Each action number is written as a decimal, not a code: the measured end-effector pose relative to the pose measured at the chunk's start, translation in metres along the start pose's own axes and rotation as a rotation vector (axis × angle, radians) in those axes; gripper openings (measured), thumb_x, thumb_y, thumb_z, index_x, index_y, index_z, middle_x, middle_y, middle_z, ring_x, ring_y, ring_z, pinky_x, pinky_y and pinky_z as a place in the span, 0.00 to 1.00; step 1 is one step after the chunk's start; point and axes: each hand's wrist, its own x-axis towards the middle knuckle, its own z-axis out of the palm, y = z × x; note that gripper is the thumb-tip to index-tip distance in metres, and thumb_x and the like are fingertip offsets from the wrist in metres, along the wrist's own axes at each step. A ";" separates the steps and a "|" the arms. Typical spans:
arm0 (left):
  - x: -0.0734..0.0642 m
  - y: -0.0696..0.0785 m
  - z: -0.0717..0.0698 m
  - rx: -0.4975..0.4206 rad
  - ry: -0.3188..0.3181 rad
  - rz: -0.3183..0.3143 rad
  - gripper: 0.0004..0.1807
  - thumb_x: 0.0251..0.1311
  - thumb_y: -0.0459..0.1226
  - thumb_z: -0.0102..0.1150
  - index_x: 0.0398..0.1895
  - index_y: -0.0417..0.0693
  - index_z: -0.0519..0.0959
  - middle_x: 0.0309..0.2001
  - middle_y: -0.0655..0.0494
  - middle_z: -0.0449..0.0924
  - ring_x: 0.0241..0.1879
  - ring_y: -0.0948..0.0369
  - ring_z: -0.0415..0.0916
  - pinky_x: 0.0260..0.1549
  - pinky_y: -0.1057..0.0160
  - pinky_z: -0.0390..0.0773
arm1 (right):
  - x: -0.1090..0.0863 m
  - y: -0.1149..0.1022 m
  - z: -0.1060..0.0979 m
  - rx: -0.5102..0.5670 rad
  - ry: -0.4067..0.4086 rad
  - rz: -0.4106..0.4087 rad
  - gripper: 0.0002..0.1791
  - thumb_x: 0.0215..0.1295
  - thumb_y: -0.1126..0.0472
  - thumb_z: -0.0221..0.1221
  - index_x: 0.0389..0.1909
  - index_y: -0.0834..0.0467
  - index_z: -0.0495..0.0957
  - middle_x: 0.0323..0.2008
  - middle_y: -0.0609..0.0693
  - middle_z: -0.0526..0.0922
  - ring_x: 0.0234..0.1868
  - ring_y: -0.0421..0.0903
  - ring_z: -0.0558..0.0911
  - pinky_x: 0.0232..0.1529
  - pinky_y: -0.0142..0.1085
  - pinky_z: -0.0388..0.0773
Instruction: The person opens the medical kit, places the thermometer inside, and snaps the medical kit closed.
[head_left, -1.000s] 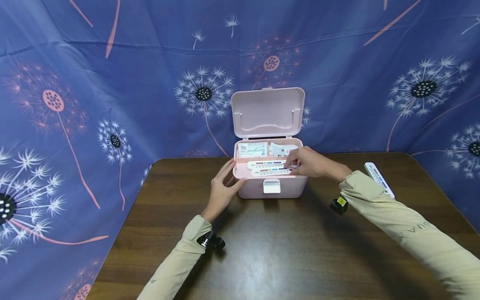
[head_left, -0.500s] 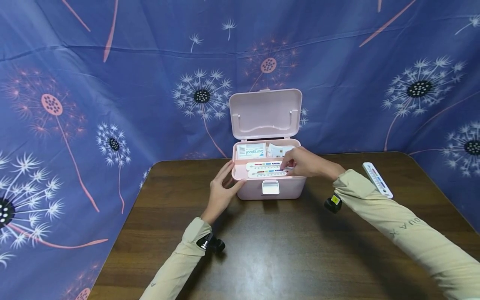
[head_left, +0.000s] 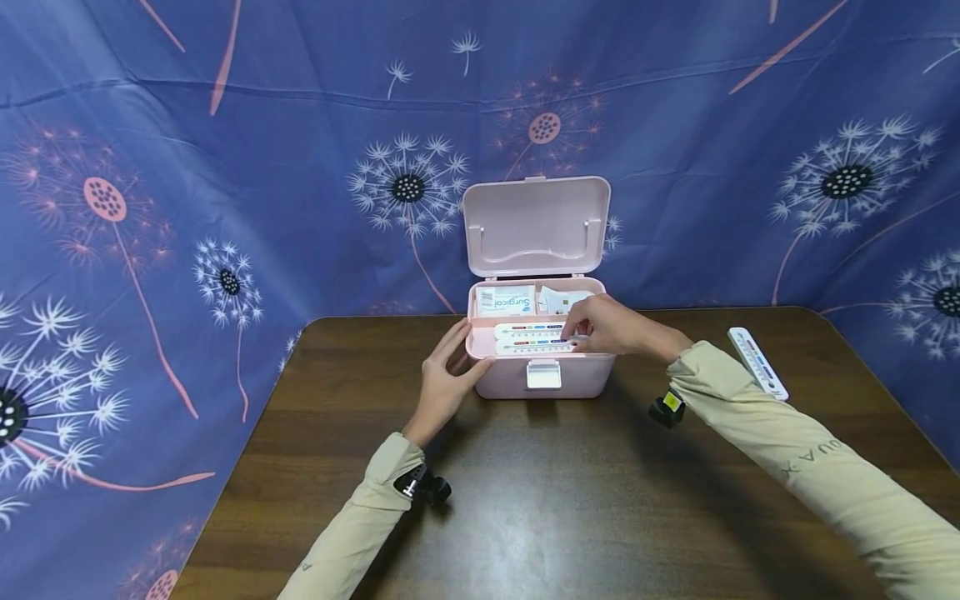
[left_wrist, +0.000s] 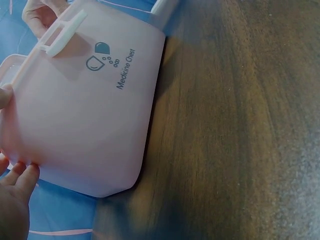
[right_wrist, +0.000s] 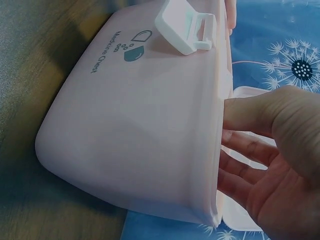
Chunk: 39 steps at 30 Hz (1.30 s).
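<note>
A pink medicine box (head_left: pixel 498 383) stands on the table with its lid (head_left: pixel 536 227) raised. My left hand (head_left: pixel 444 385) holds its front left corner, thumb at the front rim and fingers along the side. Two white thermometer strips with coloured scales, a rear one (head_left: pixel 517 330) and a front one (head_left: pixel 525 345), lie side by side in the front compartment. My right hand (head_left: pixel 618 325) reaches over the right rim and pinches the front strip's right end. In the right wrist view, the fingertips (right_wrist: pixel 235 175) are hidden inside the box.
Behind the strips, the back compartment holds a packet marked Surgical (head_left: pixel 506 300) and another white packet (head_left: pixel 562 300). A third thermometer strip (head_left: pixel 757 363) lies on the wooden table (head_left: pixel 555 500) at the right. A blue dandelion-print cloth (head_left: pixel 315 208) hangs behind.
My right hand has shifted slightly left, and the front thermometer strip has slid left until its left end nearly lines up with the rear one. My left hand stays at the box corner.
</note>
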 end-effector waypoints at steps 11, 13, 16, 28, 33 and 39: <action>0.000 0.002 -0.001 0.014 -0.002 0.010 0.34 0.51 0.29 0.69 0.62 0.29 0.67 0.65 0.35 0.63 0.63 0.45 0.63 0.53 0.46 0.73 | 0.000 0.001 0.001 0.012 0.016 -0.006 0.11 0.44 0.76 0.68 0.29 0.62 0.85 0.23 0.51 0.78 0.28 0.47 0.75 0.27 0.33 0.73; 0.001 0.001 -0.001 0.007 0.000 0.018 0.34 0.51 0.29 0.68 0.62 0.28 0.67 0.65 0.35 0.63 0.63 0.45 0.63 0.53 0.46 0.73 | 0.001 0.001 0.000 0.013 0.021 -0.001 0.11 0.43 0.76 0.68 0.29 0.62 0.85 0.23 0.51 0.78 0.28 0.47 0.75 0.27 0.33 0.73; 0.001 -0.002 0.000 0.005 0.009 0.031 0.34 0.51 0.28 0.69 0.61 0.28 0.67 0.65 0.35 0.63 0.63 0.45 0.63 0.52 0.46 0.73 | 0.001 0.001 0.000 0.014 0.020 0.016 0.11 0.43 0.76 0.68 0.28 0.61 0.86 0.23 0.51 0.77 0.28 0.47 0.74 0.28 0.33 0.73; 0.003 -0.033 0.001 0.010 0.028 0.012 0.35 0.51 0.36 0.71 0.63 0.39 0.70 0.67 0.50 0.65 0.64 0.58 0.64 0.53 0.59 0.75 | 0.001 0.000 0.000 0.012 -0.009 0.055 0.10 0.45 0.75 0.68 0.29 0.61 0.86 0.26 0.51 0.79 0.29 0.46 0.75 0.29 0.33 0.74; 0.003 -0.030 0.001 0.025 0.024 0.008 0.35 0.51 0.36 0.70 0.64 0.39 0.69 0.67 0.48 0.65 0.64 0.57 0.64 0.53 0.59 0.75 | 0.000 -0.001 0.000 0.009 -0.018 0.076 0.09 0.46 0.74 0.69 0.30 0.61 0.86 0.26 0.50 0.79 0.29 0.45 0.74 0.28 0.33 0.73; 0.001 -0.008 0.000 0.002 0.011 0.022 0.34 0.51 0.30 0.69 0.62 0.30 0.68 0.65 0.37 0.63 0.63 0.47 0.64 0.53 0.48 0.74 | -0.001 0.000 0.000 0.016 -0.021 0.074 0.08 0.47 0.73 0.69 0.30 0.61 0.86 0.25 0.48 0.78 0.28 0.44 0.73 0.27 0.32 0.72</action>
